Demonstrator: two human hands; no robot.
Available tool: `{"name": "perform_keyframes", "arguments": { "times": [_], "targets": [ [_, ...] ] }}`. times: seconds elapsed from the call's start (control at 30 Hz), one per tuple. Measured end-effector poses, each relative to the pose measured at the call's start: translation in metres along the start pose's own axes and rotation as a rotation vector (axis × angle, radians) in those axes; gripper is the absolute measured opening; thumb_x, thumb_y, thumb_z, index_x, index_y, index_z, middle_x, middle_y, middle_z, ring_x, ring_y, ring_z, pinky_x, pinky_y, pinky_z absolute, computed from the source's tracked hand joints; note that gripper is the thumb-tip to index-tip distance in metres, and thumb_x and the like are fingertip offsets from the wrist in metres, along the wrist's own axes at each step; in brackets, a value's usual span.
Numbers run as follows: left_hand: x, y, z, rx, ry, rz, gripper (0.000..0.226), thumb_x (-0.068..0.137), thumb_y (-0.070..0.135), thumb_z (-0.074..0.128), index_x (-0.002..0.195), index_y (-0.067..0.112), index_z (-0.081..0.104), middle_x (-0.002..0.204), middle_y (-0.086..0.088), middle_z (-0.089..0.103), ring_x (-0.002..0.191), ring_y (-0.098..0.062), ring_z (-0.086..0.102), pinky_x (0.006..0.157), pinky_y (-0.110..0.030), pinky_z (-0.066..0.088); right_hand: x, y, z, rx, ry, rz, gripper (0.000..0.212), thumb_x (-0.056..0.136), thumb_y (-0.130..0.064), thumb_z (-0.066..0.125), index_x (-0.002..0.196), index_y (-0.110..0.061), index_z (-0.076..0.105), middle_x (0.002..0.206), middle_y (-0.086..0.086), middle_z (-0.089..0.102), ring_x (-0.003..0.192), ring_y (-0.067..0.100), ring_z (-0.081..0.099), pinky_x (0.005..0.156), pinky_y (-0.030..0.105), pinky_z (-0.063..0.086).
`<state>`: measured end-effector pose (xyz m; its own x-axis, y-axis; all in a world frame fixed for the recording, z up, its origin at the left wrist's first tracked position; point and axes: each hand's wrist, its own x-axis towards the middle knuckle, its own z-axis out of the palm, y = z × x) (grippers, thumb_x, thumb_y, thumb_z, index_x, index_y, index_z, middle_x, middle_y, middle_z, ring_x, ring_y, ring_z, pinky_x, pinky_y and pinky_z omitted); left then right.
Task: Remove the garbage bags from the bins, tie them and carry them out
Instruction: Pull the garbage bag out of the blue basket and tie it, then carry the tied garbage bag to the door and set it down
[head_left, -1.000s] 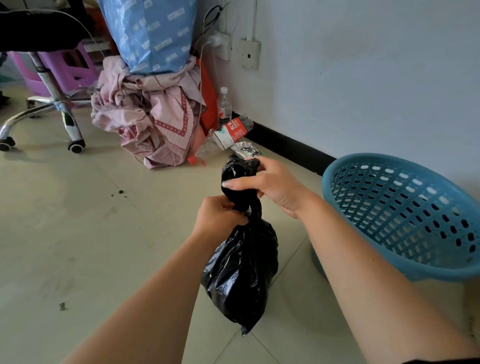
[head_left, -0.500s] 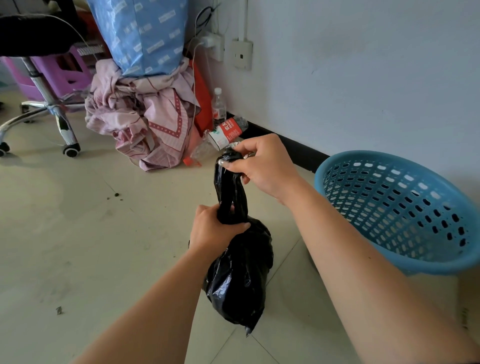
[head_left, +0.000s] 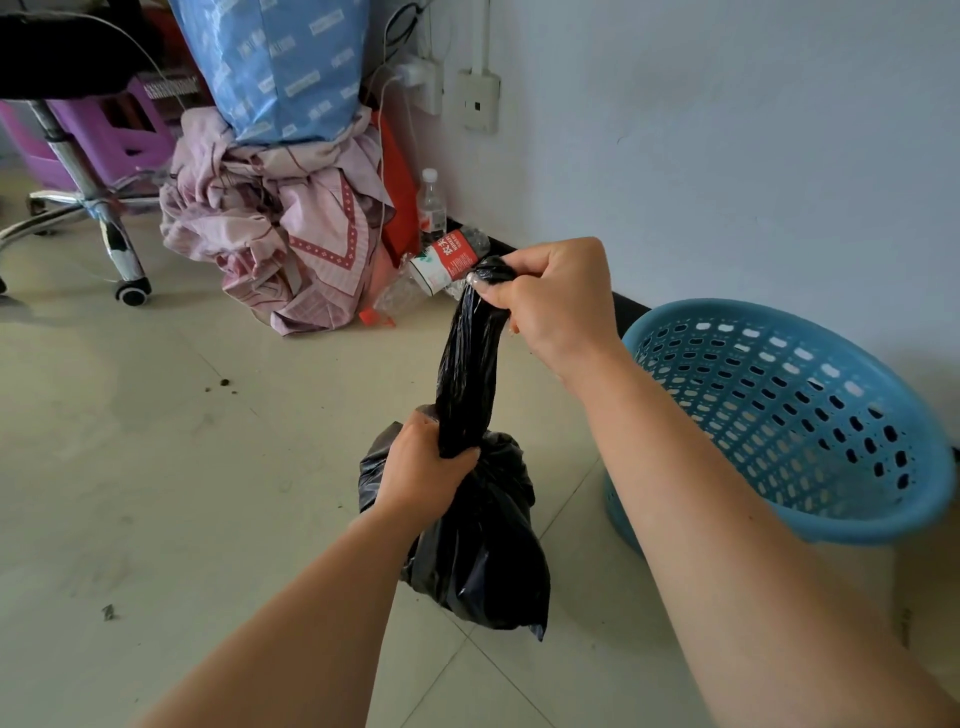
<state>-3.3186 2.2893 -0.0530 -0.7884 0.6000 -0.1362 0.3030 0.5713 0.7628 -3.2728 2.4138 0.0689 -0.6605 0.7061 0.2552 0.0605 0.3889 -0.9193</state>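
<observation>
A black garbage bag (head_left: 483, 545) hangs in the air above the tiled floor, its neck gathered and stretched upward into a long twisted strip. My left hand (head_left: 423, 470) grips the neck just above the full part of the bag. My right hand (head_left: 550, 299) grips the top end of the neck, higher and farther from me, and holds it taut. A blue perforated plastic bin (head_left: 810, 431) stands to the right against the wall, with no bag visible inside it.
A pile of pink cloth (head_left: 275, 234) under a blue sack (head_left: 275, 62) lies by the wall, with plastic bottles (head_left: 447, 254) beside it. An office chair base (head_left: 93, 208) stands at the left. Wall sockets (head_left: 478, 101) are above. Small debris dots the floor.
My right hand has pulled the bag's neck up and away, stretching it longer. My left hand has slid down to the base of the neck.
</observation>
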Motion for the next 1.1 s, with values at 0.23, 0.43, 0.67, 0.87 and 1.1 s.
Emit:
{"name": "perform_keyframes", "arguments": {
  "times": [0.23,0.43,0.67,0.87,1.1],
  "targets": [
    [0.002,0.002,-0.024,0.018,0.000,-0.001,0.043,0.072,0.042,0.077,0.105,0.018,0.063,0.100,0.002,0.066,0.090,-0.018,0.063,0.073,-0.033,0.052,-0.001,-0.023,-0.008,0.071,-0.265,-0.034,0.003,0.078,-0.001,0.074,0.080,-0.003,0.075,0.065,0.004,0.067,0.044,0.003,0.054,0.044,0.015,0.043],
    [-0.028,0.025,-0.078,0.090,-0.067,-0.037,0.050,0.076,0.026,0.077,0.123,0.033,0.059,0.117,-0.001,0.054,0.104,-0.020,0.057,0.079,-0.026,0.040,-0.009,-0.057,-0.019,-0.020,-0.438,0.042,0.010,0.079,0.000,0.074,0.088,0.004,0.074,0.071,0.008,0.069,0.052,0.007,0.058,0.046,0.015,0.045],
    [-0.078,0.136,-0.159,0.096,0.064,-0.106,0.038,0.095,0.024,0.053,0.132,0.029,0.054,0.122,-0.004,0.064,0.110,-0.021,0.059,0.079,-0.026,0.040,0.002,-0.185,-0.076,-0.063,-0.392,0.123,0.010,0.079,-0.008,0.077,0.086,-0.002,0.076,0.071,0.006,0.069,0.049,0.009,0.056,0.049,0.018,0.048],
    [-0.121,0.287,-0.242,0.142,-0.069,-0.133,0.034,0.098,0.024,0.043,0.130,0.022,0.055,0.122,-0.007,0.064,0.113,-0.026,0.059,0.081,-0.030,0.043,0.017,-0.337,-0.181,-0.155,-0.328,0.244,0.012,0.077,-0.008,0.078,0.088,-0.005,0.077,0.073,0.007,0.069,0.050,0.009,0.057,0.060,0.027,0.055],
    [-0.189,0.456,-0.302,0.224,-0.297,0.007,0.035,0.098,0.019,0.041,0.128,0.016,0.059,0.122,-0.012,0.064,0.102,-0.028,0.059,0.077,-0.030,0.042,-0.013,-0.503,-0.305,-0.253,-0.195,0.362,0.005,0.078,-0.009,0.076,0.083,-0.006,0.076,0.079,0.012,0.073,0.050,0.008,0.058,0.064,0.031,0.055]
  ]
}}
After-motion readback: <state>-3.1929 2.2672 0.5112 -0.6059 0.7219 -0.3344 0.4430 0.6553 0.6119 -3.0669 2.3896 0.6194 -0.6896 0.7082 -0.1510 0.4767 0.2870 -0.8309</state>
